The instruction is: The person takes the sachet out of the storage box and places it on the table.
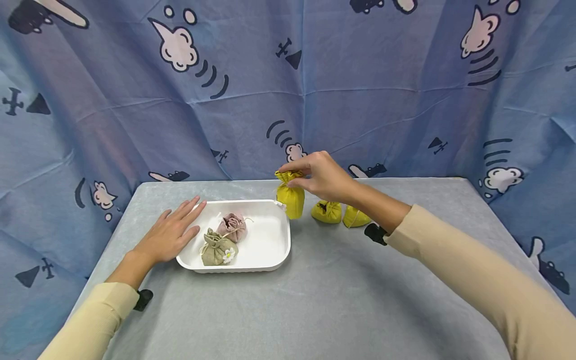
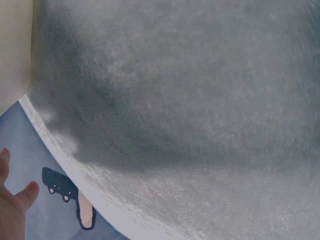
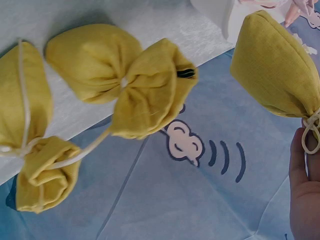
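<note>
My right hand [image 1: 310, 175] pinches the gathered neck of a yellow drawstring pouch [image 1: 290, 199] and holds it in the air just beyond the white tray's [image 1: 270, 250] far right corner. In the right wrist view the same yellow pouch [image 3: 277, 70] hangs from my fingers [image 3: 304, 200]. Two more yellow pouches [image 1: 327, 211] [image 1: 355, 218] lie on the table behind my right wrist. Inside the tray sit a pink pouch [image 1: 232, 227] and an olive pouch [image 1: 217, 248] with a white flower. My left hand [image 1: 173, 232] rests flat against the tray's left rim, fingers straight.
The grey table [image 1: 337, 310] is backed and flanked by a blue patterned cloth [image 1: 360, 100]. In the left wrist view only the grey table surface [image 2: 200, 100], its edge and a few fingertips [image 2: 20, 200] show.
</note>
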`<state>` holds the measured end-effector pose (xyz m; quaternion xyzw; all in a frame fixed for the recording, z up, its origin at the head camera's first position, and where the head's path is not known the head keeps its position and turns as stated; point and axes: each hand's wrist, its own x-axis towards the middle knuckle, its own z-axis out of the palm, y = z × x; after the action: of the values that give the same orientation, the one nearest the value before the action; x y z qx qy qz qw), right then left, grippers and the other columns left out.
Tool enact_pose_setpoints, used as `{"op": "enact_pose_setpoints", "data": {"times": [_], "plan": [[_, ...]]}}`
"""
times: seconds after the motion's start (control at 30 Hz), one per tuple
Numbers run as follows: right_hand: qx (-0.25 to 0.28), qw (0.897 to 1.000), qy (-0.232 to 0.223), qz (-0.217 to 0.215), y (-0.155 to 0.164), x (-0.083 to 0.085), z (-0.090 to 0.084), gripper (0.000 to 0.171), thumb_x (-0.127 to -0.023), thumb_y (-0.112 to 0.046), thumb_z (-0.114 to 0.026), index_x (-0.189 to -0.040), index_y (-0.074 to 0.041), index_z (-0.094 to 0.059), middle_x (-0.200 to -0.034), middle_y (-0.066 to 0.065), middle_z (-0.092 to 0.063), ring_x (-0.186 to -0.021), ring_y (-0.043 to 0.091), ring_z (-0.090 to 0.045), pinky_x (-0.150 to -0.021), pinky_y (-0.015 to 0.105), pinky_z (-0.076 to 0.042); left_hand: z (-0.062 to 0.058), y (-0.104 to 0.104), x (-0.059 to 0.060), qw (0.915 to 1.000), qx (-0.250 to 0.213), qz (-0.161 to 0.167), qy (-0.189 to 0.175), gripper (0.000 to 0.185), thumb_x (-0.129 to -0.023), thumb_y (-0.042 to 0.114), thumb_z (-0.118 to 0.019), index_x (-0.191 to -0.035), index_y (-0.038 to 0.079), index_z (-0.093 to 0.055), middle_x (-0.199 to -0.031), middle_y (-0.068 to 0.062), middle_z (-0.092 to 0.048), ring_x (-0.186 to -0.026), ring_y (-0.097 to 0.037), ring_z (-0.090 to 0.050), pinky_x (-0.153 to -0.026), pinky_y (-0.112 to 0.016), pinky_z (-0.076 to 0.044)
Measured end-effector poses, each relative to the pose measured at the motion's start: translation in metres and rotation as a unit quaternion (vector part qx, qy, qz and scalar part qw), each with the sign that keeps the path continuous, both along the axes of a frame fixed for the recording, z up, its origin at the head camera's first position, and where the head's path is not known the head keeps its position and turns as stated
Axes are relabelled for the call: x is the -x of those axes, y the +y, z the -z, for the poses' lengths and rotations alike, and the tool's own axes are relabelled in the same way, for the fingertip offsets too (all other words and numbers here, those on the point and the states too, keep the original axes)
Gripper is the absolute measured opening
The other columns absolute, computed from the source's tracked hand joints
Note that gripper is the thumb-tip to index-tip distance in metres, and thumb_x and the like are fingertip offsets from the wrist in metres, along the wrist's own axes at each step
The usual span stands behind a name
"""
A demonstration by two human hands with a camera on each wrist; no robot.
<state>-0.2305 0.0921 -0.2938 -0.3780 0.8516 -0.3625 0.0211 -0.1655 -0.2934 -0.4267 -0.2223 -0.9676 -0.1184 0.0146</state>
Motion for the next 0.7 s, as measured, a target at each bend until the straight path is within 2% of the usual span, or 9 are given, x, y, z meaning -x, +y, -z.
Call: {"op": "enact_pose_setpoints", "data": {"times": [0.37, 0.7], "plan": [[-0.008, 1.000, -0.007, 0.024, 0.017, 0.001, 0.006, 0.035, -0.086, -0.001, -0.076, -0.120, -0.005, -0.073, -0.119, 0.008, -0.071, -0.113, 0.023, -0.067, -0.095, 0.037, -0.053, 0.001, 0.001, -0.001, 1.0000, -0.002, -0.006, -0.003, 0.059, -0.105, 0.026, -0.045, -0.159, 0.014, -0.025, -0.164, -0.014, -0.021, -0.146, -0.044, -0.025, -0.108, -0.071, -0.022], [-0.018, 0.999, -0.004, 0.033, 0.023, 0.002, 0.030, 0.034, -0.085, -0.001, -0.077, -0.118, -0.004, -0.073, -0.115, 0.009, -0.073, -0.106, 0.024, -0.069, -0.089, 0.037, -0.056, 0.001, 0.001, -0.001, 1.0000, -0.001, -0.004, -0.001, 0.060, -0.105, 0.027, -0.045, -0.159, 0.014, -0.025, -0.164, -0.015, -0.021, -0.145, -0.045, -0.026, -0.108, -0.071, -0.022]]}}
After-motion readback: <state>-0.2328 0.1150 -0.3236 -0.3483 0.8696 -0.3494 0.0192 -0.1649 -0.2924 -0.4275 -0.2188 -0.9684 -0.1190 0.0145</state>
